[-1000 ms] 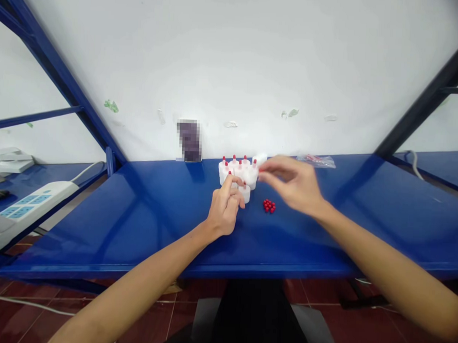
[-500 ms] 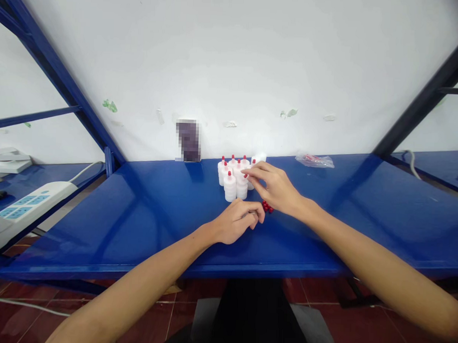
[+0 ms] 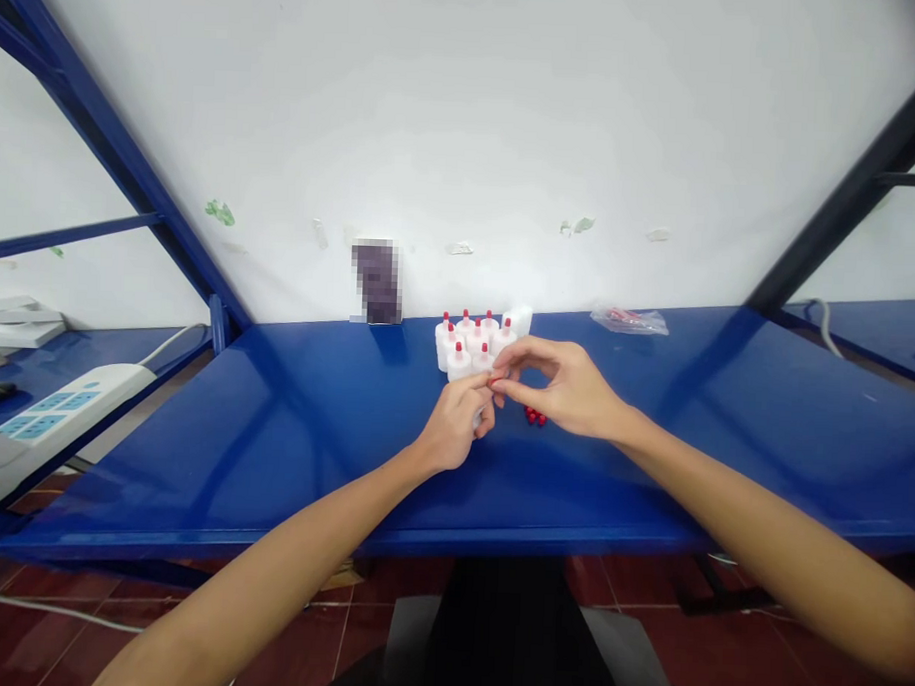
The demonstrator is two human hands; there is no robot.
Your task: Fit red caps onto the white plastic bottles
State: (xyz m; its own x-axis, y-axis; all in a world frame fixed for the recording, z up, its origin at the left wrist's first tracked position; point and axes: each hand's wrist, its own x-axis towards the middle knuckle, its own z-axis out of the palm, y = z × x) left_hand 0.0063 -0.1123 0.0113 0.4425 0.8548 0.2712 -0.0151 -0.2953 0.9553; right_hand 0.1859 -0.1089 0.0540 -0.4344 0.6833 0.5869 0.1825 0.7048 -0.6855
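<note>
My right hand [image 3: 568,392] is closed in a pinch on a small red cap [image 3: 494,380], right at the fingertips of my left hand [image 3: 455,423]. The left fingers are curled around something pale [image 3: 477,421], mostly hidden by them. Just behind the hands stands a tight cluster of several white squeeze bottles [image 3: 458,361] with red tips, upright. At the back right of the cluster is another white bottle [image 3: 518,319], with no red tip visible. Loose red caps [image 3: 534,416] lie in a small pile below my right hand.
A clear plastic bag [image 3: 629,321] with red pieces lies on the blue table [image 3: 311,428] near the wall. A pixelated upright panel [image 3: 377,280] leans against the wall at left. A white power strip [image 3: 65,419] sits beyond the blue frame on the left.
My right hand has moved slightly down and away from the bottle tips with the red cap. My left hand has risen to meet it, and the fingertips now come together.
</note>
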